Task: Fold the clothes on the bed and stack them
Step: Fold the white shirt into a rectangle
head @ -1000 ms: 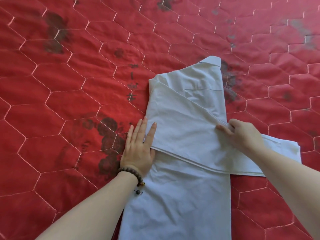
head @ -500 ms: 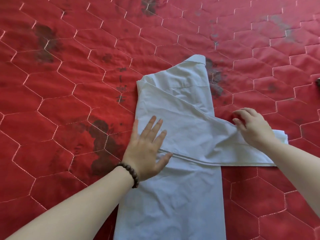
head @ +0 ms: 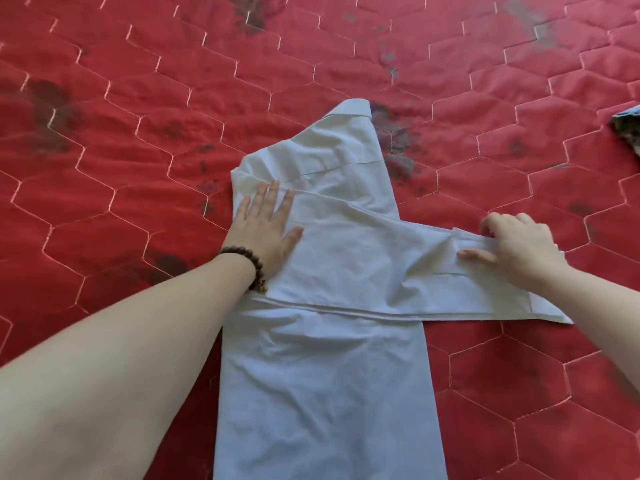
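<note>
On the bed (head: pixel 104 168), the flat, open left hand (head: pixel 265 226) has slid up the white shirt (head: pixel 322 375) toward its collar while the right hand (head: pixel 516 249) now pinches the sleeve (head: pixel 485 292), ready to fold back.

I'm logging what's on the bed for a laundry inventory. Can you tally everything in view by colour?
White: 1, the shirt being folded under the left hand and right hand
Red: 1, the quilted bedspread
Dark brown: 1, the bead bracelet on the left wrist
Dark patterned: 1, a cloth cut off at the right edge
Total: 4
</note>
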Tool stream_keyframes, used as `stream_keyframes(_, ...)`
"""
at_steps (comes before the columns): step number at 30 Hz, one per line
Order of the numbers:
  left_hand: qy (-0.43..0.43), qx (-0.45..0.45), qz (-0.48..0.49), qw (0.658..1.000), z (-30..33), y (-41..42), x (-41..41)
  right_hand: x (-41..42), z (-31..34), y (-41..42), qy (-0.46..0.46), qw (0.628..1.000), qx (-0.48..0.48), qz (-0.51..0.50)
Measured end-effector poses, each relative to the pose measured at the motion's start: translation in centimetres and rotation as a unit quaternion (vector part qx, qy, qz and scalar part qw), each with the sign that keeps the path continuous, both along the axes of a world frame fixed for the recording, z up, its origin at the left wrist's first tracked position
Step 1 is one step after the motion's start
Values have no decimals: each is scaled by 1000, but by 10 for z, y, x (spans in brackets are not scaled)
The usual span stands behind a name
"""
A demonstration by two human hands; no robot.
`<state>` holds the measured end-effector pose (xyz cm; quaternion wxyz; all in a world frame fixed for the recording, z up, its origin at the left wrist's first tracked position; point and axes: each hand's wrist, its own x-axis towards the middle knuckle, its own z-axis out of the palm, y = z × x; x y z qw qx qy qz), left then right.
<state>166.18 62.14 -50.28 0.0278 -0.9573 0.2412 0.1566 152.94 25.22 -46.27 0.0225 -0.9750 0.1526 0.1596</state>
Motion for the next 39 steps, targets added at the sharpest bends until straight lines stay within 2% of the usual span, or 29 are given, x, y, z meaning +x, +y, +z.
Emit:
stream_keyframes(2, -11, 6, 1, 1000, 2, 0, -2, -1, -2, 2, -2, 1000, -3, 8)
stream_keyframes(5, -63, -2, -6, 998, 9, -3, 6, -2, 3, 4, -33, 998, 50, 14)
stream_keyframes(8, -78, -33, -21, 996, 19, -6, 27, -4, 8, 1, -37, 997, 67, -16)
stream_keyframes(13, -111, -8, -15, 994, 42, -5, 66, 1, 8, 4, -73, 991, 77, -79)
stream_keyframes(17, -105, 38, 46, 993, 43, 4, 70, 14, 5, 14, -76, 992, 21, -100)
stream_keyframes(19, -141, -5, 102, 985, 39, 3, 57, 17, 2, 23, -63, 992, -60, -97)
stream_keyframes(21, -176, -79, 127, 973, 37, -2, 37, 18, 0, 35, -110, 984, -98, -102)
stream_keyframes(23, -155, -98, 86, 979, 32, -8, 10, 17, -2, 63, -185, 979, -44, -78)
stream_keyframes(25, -102, -88, 34, 990, 21, -17, -18, 18, -7, 107, -220, 975, 26, -11)
stream_keyframes(28, -39, -38, 6, 998, 2, -19, -39, 24, -21, 177, -163, 972, 142, 91)
stream_keyframes(29, -34, -22, 6, 999, -2, -17, -40, 25, -27, 191, -136, 971, 153, 119)
stream_keyframes(32, -59, -4, 13, 998, -9, -13, -40, 23, -45, 187, -107, 976, 108, 153)
stream_keyframes(39, -54, -4, 22, 998, -8, -11, -43, -28, -45, 82, -67, 996, -15, 59)
